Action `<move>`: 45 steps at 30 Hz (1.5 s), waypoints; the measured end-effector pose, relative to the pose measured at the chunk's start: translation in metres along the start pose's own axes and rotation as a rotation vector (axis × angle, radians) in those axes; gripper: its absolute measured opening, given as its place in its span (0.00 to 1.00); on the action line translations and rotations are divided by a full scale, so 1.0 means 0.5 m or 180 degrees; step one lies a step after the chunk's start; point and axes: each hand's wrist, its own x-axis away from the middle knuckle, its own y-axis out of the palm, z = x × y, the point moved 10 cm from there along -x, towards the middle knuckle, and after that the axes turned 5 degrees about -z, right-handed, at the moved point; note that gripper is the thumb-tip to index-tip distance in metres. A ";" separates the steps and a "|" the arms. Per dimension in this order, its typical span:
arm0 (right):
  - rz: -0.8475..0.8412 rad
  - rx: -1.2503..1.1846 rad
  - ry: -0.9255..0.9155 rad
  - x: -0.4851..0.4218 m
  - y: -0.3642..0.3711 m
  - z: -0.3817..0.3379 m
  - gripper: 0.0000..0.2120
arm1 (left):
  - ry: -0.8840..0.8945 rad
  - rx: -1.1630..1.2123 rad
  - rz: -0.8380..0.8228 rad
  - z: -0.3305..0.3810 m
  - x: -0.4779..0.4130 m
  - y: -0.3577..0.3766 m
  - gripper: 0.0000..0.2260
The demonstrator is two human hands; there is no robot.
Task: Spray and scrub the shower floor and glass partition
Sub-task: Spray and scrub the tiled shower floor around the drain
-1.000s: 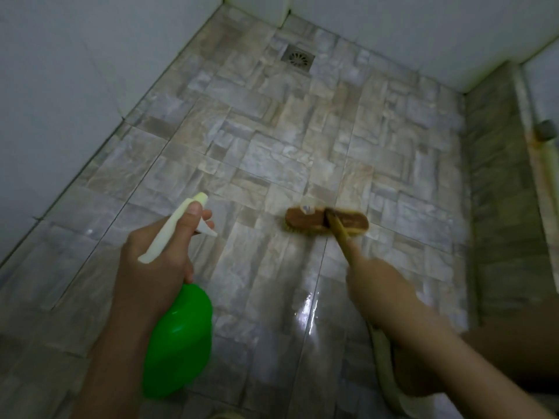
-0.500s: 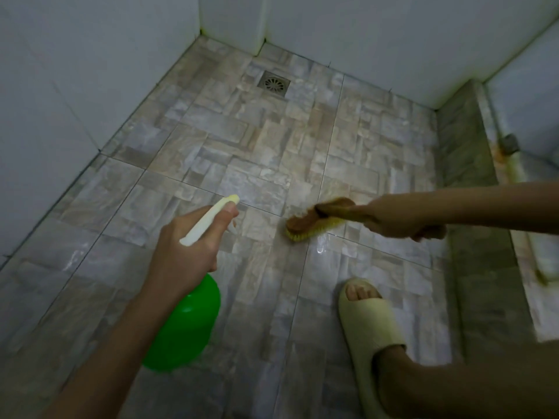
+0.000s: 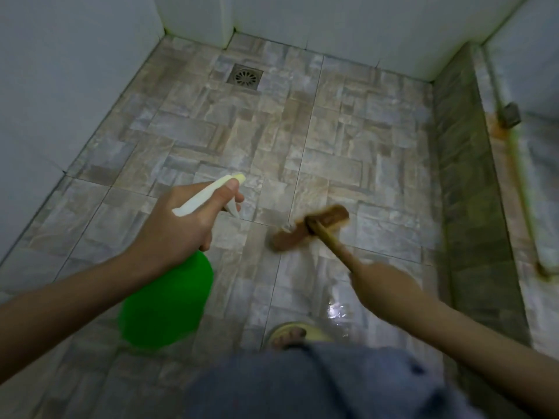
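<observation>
Currently the scrub brush [image 3: 329, 217] lies bristles-down on the shower floor [image 3: 211, 131], well short of the drain [image 3: 245, 77]; the right hand [image 3: 382, 287] clamps its handle, the left hand [image 3: 181, 229] grips the spray bottle [image 3: 166, 300]. Firm overlapping strokes toward the drain would suit.

Hands [image 3: 178, 225] grip spray bottle [image 3: 166, 300] and brush [image 3: 308, 228] — on wet floor [image 3: 242, 140].
</observation>
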 end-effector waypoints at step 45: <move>0.0315 -0.1055 0.1262 0.005 0.097 0.386 0.29 | -0.0438 -0.0763 -0.0928 -0.030 -0.047 0.279 0.24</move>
